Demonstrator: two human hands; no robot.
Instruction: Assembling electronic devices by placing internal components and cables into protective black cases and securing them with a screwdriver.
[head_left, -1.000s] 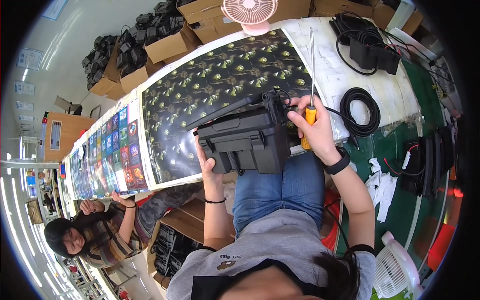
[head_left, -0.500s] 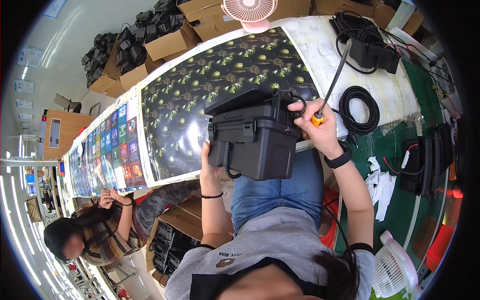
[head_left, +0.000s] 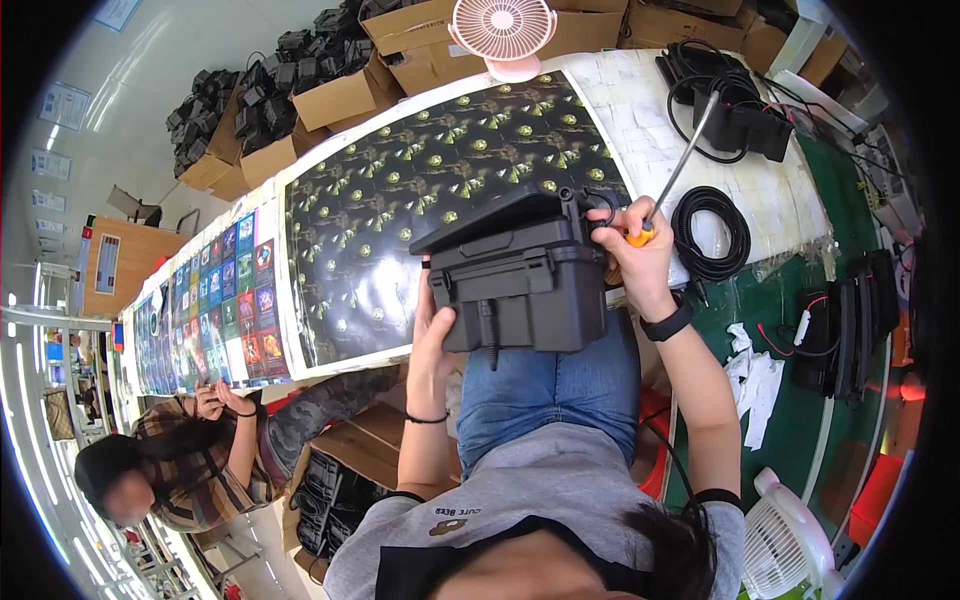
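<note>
My left hand (head_left: 434,340) grips the left side of a black plastic box (head_left: 535,315), its thumb on the near face. The box is held above my lap at the table's edge, its lid (head_left: 500,222) tilted up, and a short ribbed black cable (head_left: 489,330) hangs down its near face. My right hand (head_left: 642,268) is closed around a screwdriver (head_left: 684,158) with an orange handle, the shaft pointing up and away to the right. Its fingertips are also at a thin black cable loop (head_left: 606,203) by the box's top right corner; whether they pinch it is hard to see.
A coiled black cable (head_left: 742,235) and black device with wires (head_left: 765,125) lie on the table's right. A pink fan (head_left: 512,68) stands at the back, near cartons (head_left: 335,95) of black units. Another person (head_left: 195,470) sits at the left; a white fan (head_left: 775,540) is at lower right.
The box has shifted slightly right and turned a little. My left thumb now shows on its near face. The hanging cable has swung straighter, and the screwdriver tip has moved right.
</note>
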